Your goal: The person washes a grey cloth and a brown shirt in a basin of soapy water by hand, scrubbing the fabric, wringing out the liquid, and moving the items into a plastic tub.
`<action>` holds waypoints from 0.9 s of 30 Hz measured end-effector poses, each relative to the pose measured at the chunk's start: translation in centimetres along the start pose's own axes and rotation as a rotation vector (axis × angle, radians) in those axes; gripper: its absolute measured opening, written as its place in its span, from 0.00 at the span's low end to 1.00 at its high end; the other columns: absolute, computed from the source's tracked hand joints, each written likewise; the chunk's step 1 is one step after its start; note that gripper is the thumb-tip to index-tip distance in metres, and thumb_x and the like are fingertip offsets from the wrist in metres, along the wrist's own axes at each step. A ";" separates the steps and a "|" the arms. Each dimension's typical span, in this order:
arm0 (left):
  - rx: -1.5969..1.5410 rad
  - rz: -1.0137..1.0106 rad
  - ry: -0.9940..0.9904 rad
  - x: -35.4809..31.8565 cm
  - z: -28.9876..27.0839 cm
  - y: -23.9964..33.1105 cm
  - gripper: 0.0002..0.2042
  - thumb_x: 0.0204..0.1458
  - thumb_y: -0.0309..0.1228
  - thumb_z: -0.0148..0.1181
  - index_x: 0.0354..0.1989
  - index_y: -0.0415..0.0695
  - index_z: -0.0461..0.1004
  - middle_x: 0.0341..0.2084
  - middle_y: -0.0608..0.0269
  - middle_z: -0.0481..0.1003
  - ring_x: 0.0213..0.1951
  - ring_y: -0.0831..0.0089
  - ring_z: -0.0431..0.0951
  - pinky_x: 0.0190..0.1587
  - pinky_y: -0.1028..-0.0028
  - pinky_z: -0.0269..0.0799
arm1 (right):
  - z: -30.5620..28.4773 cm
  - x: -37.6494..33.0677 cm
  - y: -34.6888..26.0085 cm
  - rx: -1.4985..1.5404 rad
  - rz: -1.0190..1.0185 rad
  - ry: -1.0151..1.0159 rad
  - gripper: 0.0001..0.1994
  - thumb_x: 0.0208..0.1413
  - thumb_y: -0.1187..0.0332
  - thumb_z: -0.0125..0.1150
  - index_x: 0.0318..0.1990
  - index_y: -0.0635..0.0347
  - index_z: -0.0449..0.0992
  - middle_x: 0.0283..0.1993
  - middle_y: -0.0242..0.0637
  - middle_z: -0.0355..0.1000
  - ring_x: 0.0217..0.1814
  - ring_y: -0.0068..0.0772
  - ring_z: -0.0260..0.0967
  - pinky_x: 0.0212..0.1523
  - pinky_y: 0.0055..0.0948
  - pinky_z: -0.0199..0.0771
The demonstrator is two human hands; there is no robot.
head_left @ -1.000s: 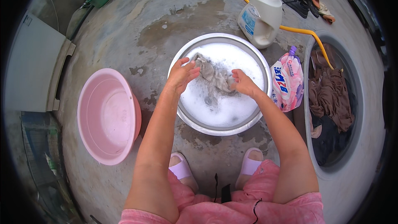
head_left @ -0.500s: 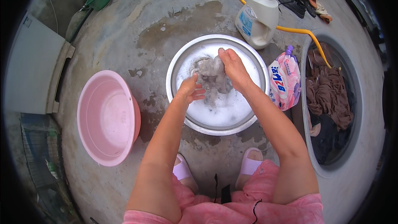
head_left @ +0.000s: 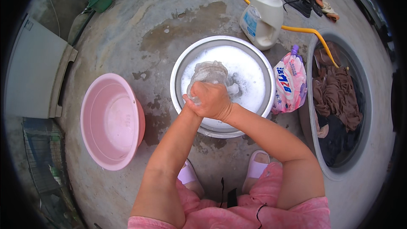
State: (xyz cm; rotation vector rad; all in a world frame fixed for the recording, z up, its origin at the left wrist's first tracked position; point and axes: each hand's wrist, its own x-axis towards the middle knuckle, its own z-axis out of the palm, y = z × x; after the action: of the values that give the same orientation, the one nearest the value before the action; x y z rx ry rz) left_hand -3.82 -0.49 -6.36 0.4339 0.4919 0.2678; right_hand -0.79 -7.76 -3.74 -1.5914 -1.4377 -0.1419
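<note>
A round metal basin (head_left: 180, 76) full of white suds stands on the concrete floor in front of me. Above its near side my right hand (head_left: 214, 99) is clenched over a wet, soapy grey cloth (head_left: 207, 73) that bunches up from my fists. My left hand (head_left: 189, 100) lies mostly hidden under the right one, gripping the same cloth. Both forearms come up from the lower edge and meet over the basin.
A pink plastic basin (head_left: 111, 121) sits to the left. A white detergent jug (head_left: 263, 17) and a pink detergent bag (head_left: 289, 82) lie right of the metal basin. A large tub (head_left: 366, 114) holds dark clothes, with a yellow hose (head_left: 311, 32) leading in. My feet in white slippers (head_left: 257, 165) are below.
My hands were apart, rubbing the cloth in the suds. They have come together at the near side and lifted the bunched cloth out of the water.
</note>
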 end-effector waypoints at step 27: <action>1.652 -0.231 0.315 1.9 -2.9 4.5 0.27 0.56 0.49 0.32 0.30 0.36 0.71 0.16 0.55 0.74 0.12 0.73 0.69 0.19 0.73 0.65 | -5.9 -2.2 13.3 -0.302 0.892 0.286 0.18 0.52 0.54 0.54 0.35 0.63 0.64 0.25 0.55 0.69 0.33 0.56 0.68 0.36 0.43 0.65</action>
State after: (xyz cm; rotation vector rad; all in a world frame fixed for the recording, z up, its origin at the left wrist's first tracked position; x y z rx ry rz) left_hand -4.28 5.07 -7.33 1.9392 1.0095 -0.3848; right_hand 12.33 -11.46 -9.24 -2.2123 -0.4139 -0.0549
